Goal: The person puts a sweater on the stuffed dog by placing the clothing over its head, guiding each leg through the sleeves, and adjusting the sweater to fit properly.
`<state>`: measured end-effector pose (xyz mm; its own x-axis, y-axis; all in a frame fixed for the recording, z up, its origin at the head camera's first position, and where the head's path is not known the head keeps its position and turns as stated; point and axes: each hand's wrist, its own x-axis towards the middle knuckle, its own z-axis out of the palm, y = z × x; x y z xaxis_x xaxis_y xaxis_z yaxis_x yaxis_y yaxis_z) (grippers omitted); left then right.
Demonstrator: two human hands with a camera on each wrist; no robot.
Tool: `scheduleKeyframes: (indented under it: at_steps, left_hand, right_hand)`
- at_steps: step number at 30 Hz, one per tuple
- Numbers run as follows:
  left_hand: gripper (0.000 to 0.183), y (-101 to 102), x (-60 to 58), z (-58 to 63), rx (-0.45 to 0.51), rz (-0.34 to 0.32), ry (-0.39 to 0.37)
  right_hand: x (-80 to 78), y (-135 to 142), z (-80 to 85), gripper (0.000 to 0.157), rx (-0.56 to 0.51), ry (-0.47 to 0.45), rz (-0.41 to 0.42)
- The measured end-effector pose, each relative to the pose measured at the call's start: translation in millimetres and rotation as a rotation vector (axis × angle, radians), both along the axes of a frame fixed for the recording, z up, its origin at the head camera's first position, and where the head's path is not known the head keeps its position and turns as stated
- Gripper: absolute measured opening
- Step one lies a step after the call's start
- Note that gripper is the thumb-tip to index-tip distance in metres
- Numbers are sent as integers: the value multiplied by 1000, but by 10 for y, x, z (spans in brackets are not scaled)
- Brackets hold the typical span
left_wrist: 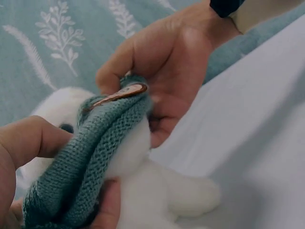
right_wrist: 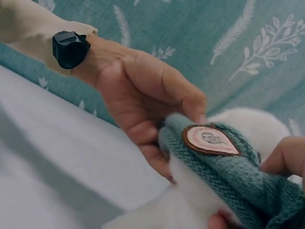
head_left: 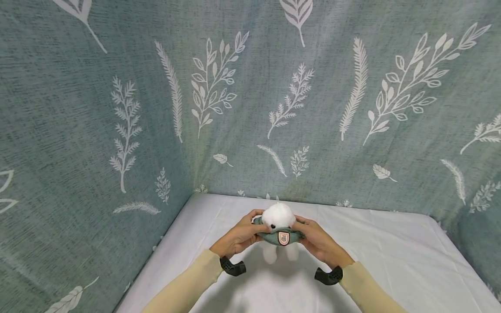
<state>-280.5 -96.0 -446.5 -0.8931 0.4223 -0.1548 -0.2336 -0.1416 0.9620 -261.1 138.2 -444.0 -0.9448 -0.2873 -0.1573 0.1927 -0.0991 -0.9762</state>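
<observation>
A white plush toy (head_left: 278, 215) with black eyes faces me at the middle of the table, its two stubby white legs (head_left: 270, 253) hanging below. Across its face, just under the eyes, runs a green knit garment (head_left: 267, 237) bearing a pink shield-shaped patch (head_left: 283, 238) with a dark border. My left hand (head_left: 240, 234) pinches the knit at the toy's left side in view, thumb in front. At the opposite side my right hand (head_left: 318, 240) grips the other end. In the left wrist view the knit (left_wrist: 90, 157) looks bunched and folded between both hands.
A white cloth covers the table (head_left: 391, 261). Green fabric walls (head_left: 328, 108) with white leaf prints stand behind it and along the left side. Each wrist carries a black strap-on device (head_left: 233, 266).
</observation>
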Motion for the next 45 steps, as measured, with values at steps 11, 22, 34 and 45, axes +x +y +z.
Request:
scheduleKeyframes:
  at_steps: [11, 22, 34, 45]
  left_hand:
    - [72, 50, 40, 19, -2, 41, -11]
    - [76, 79, 55, -33, 2, 80, -32]
    - [70, 37, -23, -50, -77, -13, -13]
    - [69, 52, -16, -94, -21, -3, -34]
  right_hand:
    - [44, -74, -5, 66, -3, 25, -55]
    - [68, -114, -20, 69, -35, -3, -104]
    - [8, -4, -24, 65, 61, 10, -3]
    - [-16, 2, -42, 9, 116, -3, -48]
